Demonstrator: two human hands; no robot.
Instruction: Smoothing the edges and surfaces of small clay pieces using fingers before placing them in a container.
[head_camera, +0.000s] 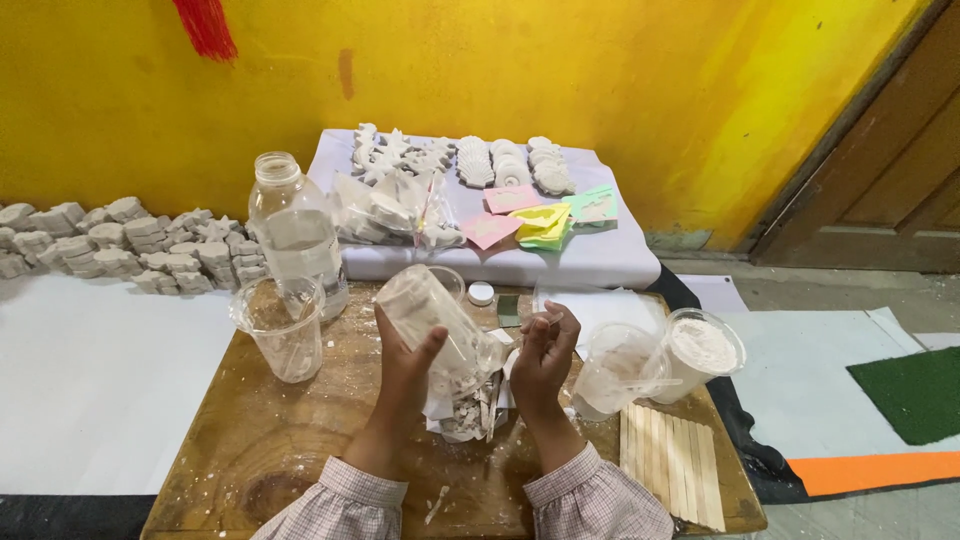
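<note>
Left hand (405, 365): wrapped round a clear plastic cup (432, 315), thumb up its near side, holding it tilted with the mouth leaning toward the other hand.
Right hand (543, 358): fingers curled in at the cup's mouth, pinching something small and pale; what it is I cannot tell.
Cup: raised just above the board (280, 440), over a heap of white scraps (468, 405) between the wrists.
Board: round, wooden, dusted with white powder.
Left of the hands: an empty clear cup (283, 325) standing upright, a plastic bottle (297, 232) just behind it.
Right of the hands: a cup with a stirrer (617, 368), touching a cup of white powder (700, 352).
Near right edge: a row of flat wooden sticks (672, 460).
Behind: a low white-covered stand with plaster shapes (460, 160) and coloured paper cards (540, 215).
Far left: stacked plaster pieces (120, 245) along the yellow wall (560, 70).
</note>
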